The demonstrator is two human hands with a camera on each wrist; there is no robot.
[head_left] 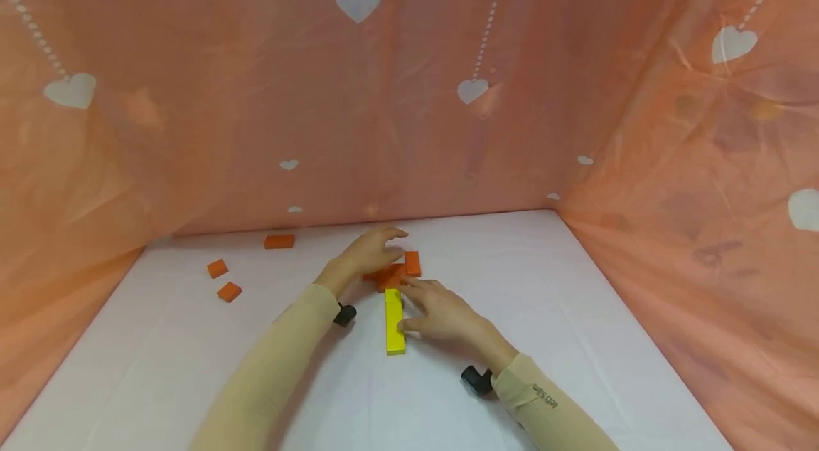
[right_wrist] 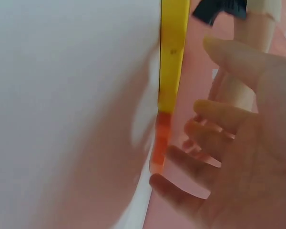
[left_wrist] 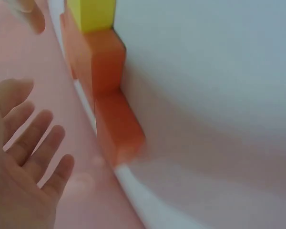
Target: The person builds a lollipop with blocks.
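A bright yellow bar point(head_left: 394, 330) of block, with a seam near its far end, lies lengthwise on the white table. At its far end sit several orange blocks point(head_left: 390, 277), and one of them, an orange block point(head_left: 412, 264), stands out at the right. My left hand point(head_left: 370, 252) is over the left side of the orange blocks; the left wrist view shows its fingers point(left_wrist: 32, 152) spread and nothing held. Beside the yellow bar on the right is my right hand point(head_left: 444, 312), fingers loosely extended. In the right wrist view its fingertips point(right_wrist: 174, 153) overlap the orange end, with no block gripped.
Two small orange blocks point(head_left: 217, 268) lie apart at the left of the white table point(head_left: 160, 365), and a longer orange block point(head_left: 279, 242) is near the back edge. Peach curtains point(head_left: 409, 117) with white hearts close off the back and sides.
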